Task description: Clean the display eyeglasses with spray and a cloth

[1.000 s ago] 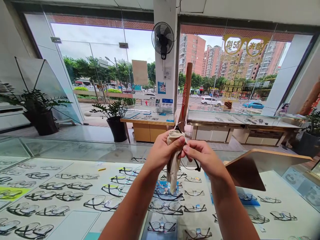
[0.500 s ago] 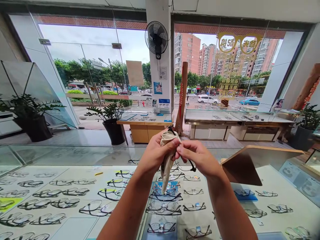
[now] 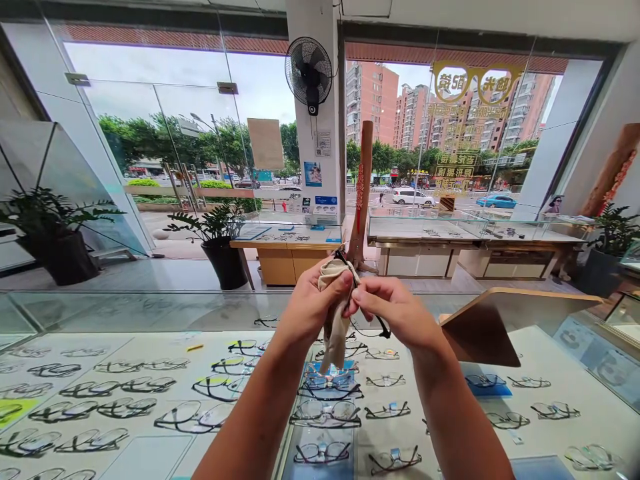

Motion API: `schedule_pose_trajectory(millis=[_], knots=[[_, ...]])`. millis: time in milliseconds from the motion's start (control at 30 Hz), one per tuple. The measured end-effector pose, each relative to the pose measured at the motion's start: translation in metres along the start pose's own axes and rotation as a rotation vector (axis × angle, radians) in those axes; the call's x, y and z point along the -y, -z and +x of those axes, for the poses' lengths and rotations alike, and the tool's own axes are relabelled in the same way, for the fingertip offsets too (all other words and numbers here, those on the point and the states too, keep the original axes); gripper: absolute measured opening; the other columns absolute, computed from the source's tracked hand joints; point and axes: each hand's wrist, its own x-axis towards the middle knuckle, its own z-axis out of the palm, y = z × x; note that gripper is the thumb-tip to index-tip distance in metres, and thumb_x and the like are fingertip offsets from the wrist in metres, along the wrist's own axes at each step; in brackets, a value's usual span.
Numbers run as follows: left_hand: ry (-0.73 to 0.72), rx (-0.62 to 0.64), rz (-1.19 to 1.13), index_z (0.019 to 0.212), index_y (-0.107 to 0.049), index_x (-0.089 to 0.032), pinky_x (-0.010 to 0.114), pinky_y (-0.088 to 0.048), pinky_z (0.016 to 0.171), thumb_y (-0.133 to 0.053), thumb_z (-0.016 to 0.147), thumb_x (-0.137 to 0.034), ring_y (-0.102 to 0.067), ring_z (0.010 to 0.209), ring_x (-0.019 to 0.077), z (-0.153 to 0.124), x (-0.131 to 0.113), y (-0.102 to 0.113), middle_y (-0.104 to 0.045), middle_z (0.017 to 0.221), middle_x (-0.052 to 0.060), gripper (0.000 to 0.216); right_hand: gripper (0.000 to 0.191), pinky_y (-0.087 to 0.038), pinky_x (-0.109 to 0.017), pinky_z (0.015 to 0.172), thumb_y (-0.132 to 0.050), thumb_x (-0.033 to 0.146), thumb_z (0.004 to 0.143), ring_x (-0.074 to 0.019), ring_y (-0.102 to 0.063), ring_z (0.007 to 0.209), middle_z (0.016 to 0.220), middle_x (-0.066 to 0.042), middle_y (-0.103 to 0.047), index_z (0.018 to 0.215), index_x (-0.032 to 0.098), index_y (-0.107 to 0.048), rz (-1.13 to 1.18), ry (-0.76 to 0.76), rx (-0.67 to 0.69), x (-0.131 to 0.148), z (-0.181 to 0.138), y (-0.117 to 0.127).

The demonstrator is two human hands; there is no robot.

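Observation:
My left hand (image 3: 313,307) is closed around a beige cleaning cloth (image 3: 334,333), which hangs down below the fist. My right hand (image 3: 393,312) pinches a pair of thin black-framed glasses (image 3: 373,320) right beside it. The cloth is pressed against the glasses between both thumbs. Both hands are raised above a glass display counter (image 3: 150,313). Most of the frame is hidden by my fingers and the cloth.
Under the glass lie several rows of glasses (image 3: 125,387) on white trays. A tilted wooden-backed mirror (image 3: 500,320) stands on the counter at the right. Beyond are more display cases (image 3: 450,233), potted plants (image 3: 220,233), a wall fan (image 3: 309,70) and large windows.
My hands with cloth and glasses stay together and shift slightly up and left in the picture as my head moves. The grip looks the same.

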Motion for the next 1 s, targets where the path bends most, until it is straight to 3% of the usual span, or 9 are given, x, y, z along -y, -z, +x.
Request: schedule_pose_trajectory(millis=[200,333,467,567,700,800,1000], knots=[[0.021,-0.140,0.040,0.072,-0.057,-0.018,0.021,-0.032,0.042,-0.074,0.083,-0.076,-0.043,0.043,0.0086,0.003,0.001,-0.008,-0.052,0.052,-0.003,0.061,0.039,-0.037,-0.030,0.066,-0.068,0.054,0.099,-0.0142,-0.046,0.068,0.080,-0.002,-0.068,0.080,0.020,-0.073,-0.040,0.000,0.004,0.001,0.000,0.001],[0.030,-0.187,0.038,0.081,-0.063,-0.017,0.021,-0.038,0.048,-0.076,0.083,-0.073,-0.047,0.051,0.0098,0.008,0.002,-0.003,-0.059,0.061,-0.002,0.057,0.035,-0.043,-0.031,0.073,-0.069,0.052,0.097,-0.0171,-0.055,0.077,0.087,-0.005,-0.075,0.080,0.021,-0.076,0.022,0.050,-0.143,0.000,0.003,0.002],[0.052,-0.075,0.122,0.093,-0.070,-0.015,0.022,-0.046,0.064,-0.073,0.089,-0.068,-0.055,0.070,0.0131,0.008,0.007,0.000,-0.066,0.081,0.003,0.053,0.031,-0.047,-0.033,0.084,-0.070,0.050,0.096,-0.0188,-0.060,0.084,0.090,-0.005,-0.076,0.083,0.023,-0.077,0.103,0.142,-0.377,-0.004,0.007,0.000],[0.066,0.041,0.143,0.100,-0.071,-0.015,0.023,-0.049,0.072,-0.071,0.091,-0.067,-0.058,0.083,0.0160,0.007,0.010,0.000,-0.068,0.094,0.006,0.053,0.031,-0.050,-0.034,0.089,-0.070,0.049,0.095,-0.0202,-0.063,0.089,0.089,-0.005,-0.074,0.081,0.023,-0.075,0.170,0.169,-0.420,-0.009,0.011,-0.003],[0.227,0.097,0.083,0.115,-0.068,-0.020,0.021,-0.037,0.052,-0.069,0.090,-0.073,-0.046,0.062,0.0114,0.004,0.014,0.004,-0.061,0.081,0.000,0.059,0.028,-0.051,-0.034,0.091,-0.071,0.047,0.095,-0.0206,-0.065,0.092,0.088,-0.005,-0.073,0.081,0.023,-0.076,0.190,0.168,-0.456,-0.013,0.014,-0.005],[0.283,0.101,0.048,0.124,-0.068,-0.021,0.020,-0.031,0.048,-0.070,0.087,-0.075,-0.042,0.057,0.0097,0.004,0.015,0.010,-0.061,0.080,0.000,0.065,0.027,-0.051,-0.033,0.087,-0.072,0.047,0.093,-0.0199,-0.063,0.089,0.088,-0.005,-0.073,0.082,0.023,-0.076,0.160,0.161,-0.523,-0.013,0.014,-0.004],[0.260,0.162,-0.040,0.122,-0.071,-0.021,0.024,-0.052,0.069,-0.074,0.086,-0.071,-0.063,0.079,0.0165,0.005,0.016,0.023,-0.069,0.093,0.005,0.062,0.027,-0.048,-0.032,0.085,-0.070,0.047,0.094,-0.0196,-0.058,0.088,0.087,-0.004,-0.071,0.081,0.023,-0.076,0.111,0.163,-0.584,-0.012,0.014,-0.001]])
